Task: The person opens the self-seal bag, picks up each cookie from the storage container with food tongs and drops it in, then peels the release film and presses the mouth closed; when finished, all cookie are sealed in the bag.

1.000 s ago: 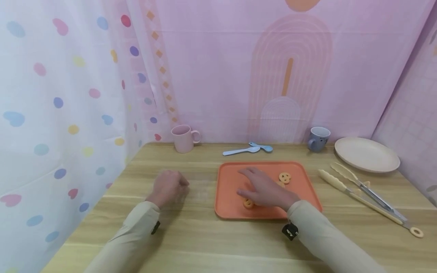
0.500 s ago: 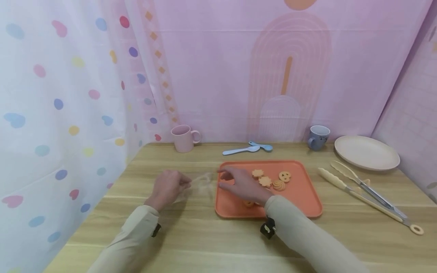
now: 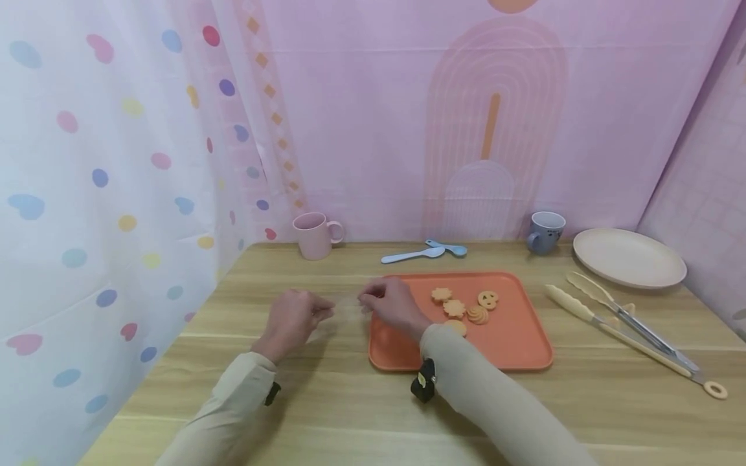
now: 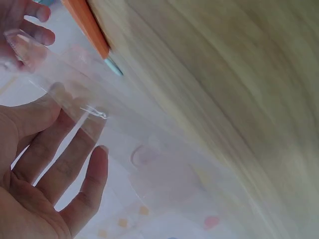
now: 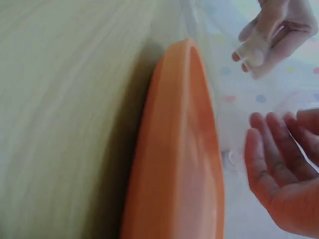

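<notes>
near edge: two pale sleeves (image 3: 501,401) reach in over the wood-grain table (image 3: 326,414), a black wrist mount (image 3: 425,382) under the right cuff. beyond them, the hands, fingertips facing across a narrow gap. left hand (image 3: 291,323) over the wood, left of the tray: thumb and fingertips pinch a see-through plastic film (image 4: 129,127), the other fingers loosely bent. film lies right at the left fingertips and fills the gap toward the right hand (image 3: 393,307); faint in the head view, so its long axis is hard to read there, seemingly left to right. left wrist view gives a long sheet, one end by the right fingertips, the rest past the left fingers. left hand is the nearer, being the one with the grip. right hand sits over the left side of the orange tray (image 3: 507,343), fingers bent, thumb close to the index; cannot tell whether it pinches the film or is only just beside it. tray's long side runs left to right; on it, right of the right hand, a cluster of cookies (image 3: 454,309), five in sight. right of the tray, tongs (image 3: 641,348) slant, tips far and left. far side, left to right: pink mug (image 3: 313,236), crossed blue spoons (image 3: 410,255), blue mug (image 3: 546,234), cream plate (image 3: 629,257). behind all, a pink curtain (image 3: 373,129).
</notes>
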The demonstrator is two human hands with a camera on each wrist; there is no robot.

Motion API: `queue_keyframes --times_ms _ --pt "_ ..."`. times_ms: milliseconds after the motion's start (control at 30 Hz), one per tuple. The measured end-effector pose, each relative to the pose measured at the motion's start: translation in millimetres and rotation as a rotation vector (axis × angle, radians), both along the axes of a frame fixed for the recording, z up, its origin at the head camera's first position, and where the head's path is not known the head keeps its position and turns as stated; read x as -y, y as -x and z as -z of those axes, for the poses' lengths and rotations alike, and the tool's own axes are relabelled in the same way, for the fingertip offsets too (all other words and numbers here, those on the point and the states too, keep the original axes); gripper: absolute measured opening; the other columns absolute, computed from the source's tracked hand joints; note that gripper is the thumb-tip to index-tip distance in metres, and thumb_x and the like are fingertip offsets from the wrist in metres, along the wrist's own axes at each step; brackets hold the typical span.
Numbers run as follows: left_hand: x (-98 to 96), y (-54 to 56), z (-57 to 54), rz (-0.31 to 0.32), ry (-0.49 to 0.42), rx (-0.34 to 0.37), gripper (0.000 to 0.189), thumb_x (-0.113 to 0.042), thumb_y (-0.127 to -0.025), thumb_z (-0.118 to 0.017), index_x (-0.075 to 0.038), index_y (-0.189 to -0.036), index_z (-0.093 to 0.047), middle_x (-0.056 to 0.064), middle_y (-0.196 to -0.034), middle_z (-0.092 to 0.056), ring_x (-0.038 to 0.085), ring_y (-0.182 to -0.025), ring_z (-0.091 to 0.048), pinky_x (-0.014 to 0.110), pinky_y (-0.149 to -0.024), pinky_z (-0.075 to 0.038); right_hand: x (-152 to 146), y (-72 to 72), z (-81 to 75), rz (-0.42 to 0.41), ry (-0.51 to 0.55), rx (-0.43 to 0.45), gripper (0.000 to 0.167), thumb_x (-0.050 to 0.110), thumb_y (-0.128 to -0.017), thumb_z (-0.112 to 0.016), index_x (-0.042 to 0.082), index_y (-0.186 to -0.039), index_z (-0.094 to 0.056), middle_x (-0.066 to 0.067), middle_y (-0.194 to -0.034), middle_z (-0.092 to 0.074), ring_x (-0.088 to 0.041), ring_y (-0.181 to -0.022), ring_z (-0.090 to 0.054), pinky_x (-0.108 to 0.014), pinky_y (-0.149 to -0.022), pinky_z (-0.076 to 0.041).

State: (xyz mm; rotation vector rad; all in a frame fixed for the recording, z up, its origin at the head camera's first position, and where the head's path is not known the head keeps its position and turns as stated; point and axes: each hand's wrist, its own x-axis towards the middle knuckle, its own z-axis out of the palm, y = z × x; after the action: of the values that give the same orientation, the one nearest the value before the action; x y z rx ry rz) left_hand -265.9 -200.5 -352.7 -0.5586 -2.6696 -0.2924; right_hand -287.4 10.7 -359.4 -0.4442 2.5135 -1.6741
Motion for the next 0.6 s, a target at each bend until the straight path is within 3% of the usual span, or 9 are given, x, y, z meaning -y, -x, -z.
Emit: queue_keyframes --times_ms 133,300,433,600 --pt "2.1 0.2 -3.7 0.017 -0.129 0.021 0.012 -0.017 -0.085 -0.079 -0.011 -0.096 -0.082 0.008 -0.093 -0.080 0.025 -0.081 -0.076 0.041 -0.069 -0.058 1.9 2.3 2.9 0.090 -0.034 0.017 0.011 0.004 -0.091 -0.068 0.001 -0.095 -0.077 -0.009 -0.084 -0.074 -0.015 -0.068 -0.069 -0.022 -0.060 -0.055" --pt "8.3 -1.1 -12.5 0.063 -0.247 -0.020 0.011 -0.012 -0.084 -0.080 -0.008 -0.093 -0.082 0.010 -0.092 -0.080 0.025 -0.081 -0.077 0.039 -0.070 -0.060 0.1 4.3 3.1 0.093 -0.047 0.132 0.011 -0.003 -0.087 -0.066 -0.003 -0.092 -0.076 -0.010 -0.074 -0.074 -0.012 -0.058 -0.066 -0.025 -0.057 -0.058" --pt "11.7 -1.9 -17.3 0.102 -0.279 -0.052 0.008 -0.009 -0.082 -0.081 -0.007 -0.090 -0.082 0.009 -0.089 -0.080 0.020 -0.073 -0.075 0.031 -0.064 -0.059 -2.3 5.8 3.1 0.097 -0.021 0.204 0.013 -0.001 -0.088 -0.065 -0.005 -0.093 -0.076 -0.010 -0.069 -0.072 -0.013 -0.054 -0.066 -0.027 -0.056 -0.060" --pt "11.6 0.5 -14.6 0.116 -0.266 -0.057 0.008 -0.012 -0.081 -0.082 -0.008 -0.089 -0.082 0.009 -0.089 -0.080 0.020 -0.071 -0.076 0.032 -0.064 -0.061 -12.0 2.8 1.0 0.067 -0.034 0.215 0.015 0.006 -0.090 -0.067 -0.001 -0.100 -0.076 -0.009 -0.077 -0.074 -0.013 -0.060 -0.068 -0.027 -0.061 -0.060"
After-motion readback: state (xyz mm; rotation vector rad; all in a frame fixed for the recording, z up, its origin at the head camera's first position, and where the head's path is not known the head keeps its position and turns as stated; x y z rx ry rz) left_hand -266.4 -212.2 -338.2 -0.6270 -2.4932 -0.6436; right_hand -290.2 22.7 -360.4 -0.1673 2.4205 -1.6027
